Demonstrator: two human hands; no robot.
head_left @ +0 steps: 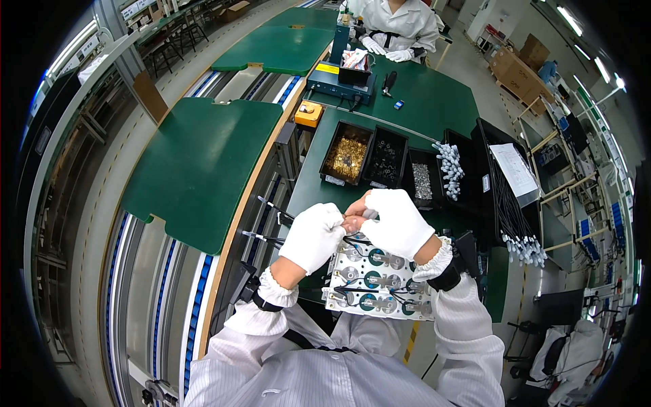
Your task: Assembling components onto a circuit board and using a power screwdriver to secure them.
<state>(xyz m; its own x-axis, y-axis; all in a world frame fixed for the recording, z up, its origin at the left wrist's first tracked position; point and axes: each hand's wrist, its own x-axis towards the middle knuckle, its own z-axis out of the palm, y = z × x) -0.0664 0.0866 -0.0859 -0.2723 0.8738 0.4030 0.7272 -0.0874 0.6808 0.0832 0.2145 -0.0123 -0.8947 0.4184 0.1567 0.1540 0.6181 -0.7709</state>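
1. Plate, pale, with round openings, silver fittings and black leads on it, lies right in front of the person's body, below the two hands.
2. Left hand, in a white glove, has its fingers curled in over the plate's far left part.
3. Right hand, gloved with bare fingertips showing, bends inward to meet the left; the fingers are drawn close together, but whatever may be pinched between them is hidden, so I cannot tell what is held.
4. Black cables with pale ends stick out left of the left hand.
5. Beyond the hands stand bins of gold-coloured pieces, small black parts and silvery parts, then pale grey connectors to their right.
6. Farther off are a yellow box, a dark-handled tool and a white-clad co-worker whose gloved hands rest at the table.
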